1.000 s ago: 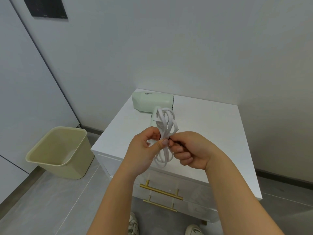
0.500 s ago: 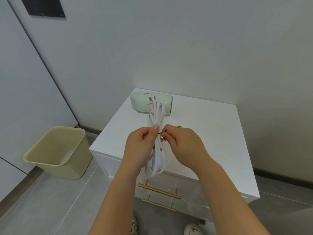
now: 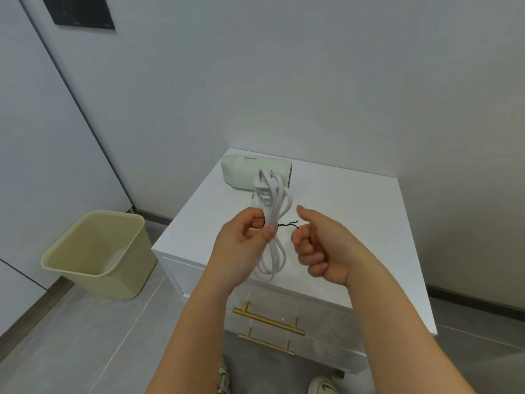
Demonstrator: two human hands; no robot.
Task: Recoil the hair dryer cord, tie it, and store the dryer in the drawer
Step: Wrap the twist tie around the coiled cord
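My left hand (image 3: 241,245) holds a white hair dryer cord (image 3: 271,260) in the air above the front of a white table (image 3: 355,223). The thumb and fingertips pinch the bundle at its middle. The cord is gathered into long, narrow loops that hang below my grip and rise above it, with the two-pin plug (image 3: 262,187) at the top, pins pointing up. A thin black twist tie (image 3: 287,224) wraps the bundle at the pinch point, and its twisted tail sticks out to the right.

My right hand (image 3: 321,248) sits just beside that tail, curled into a loose fist with the thumb raised. It holds nothing, and I cannot tell whether a knuckle touches the tie.

The pale green hair dryer (image 3: 247,172) lies on its side at the back left of the table, partly behind the cord. Below the tabletop, the drawer (image 3: 326,317) is closed, with a gold bar handle (image 3: 268,322).

A beige waste bin (image 3: 96,251) stands on the grey floor to the left. The toes of my shoes (image 3: 321,388) show at the bottom edge.
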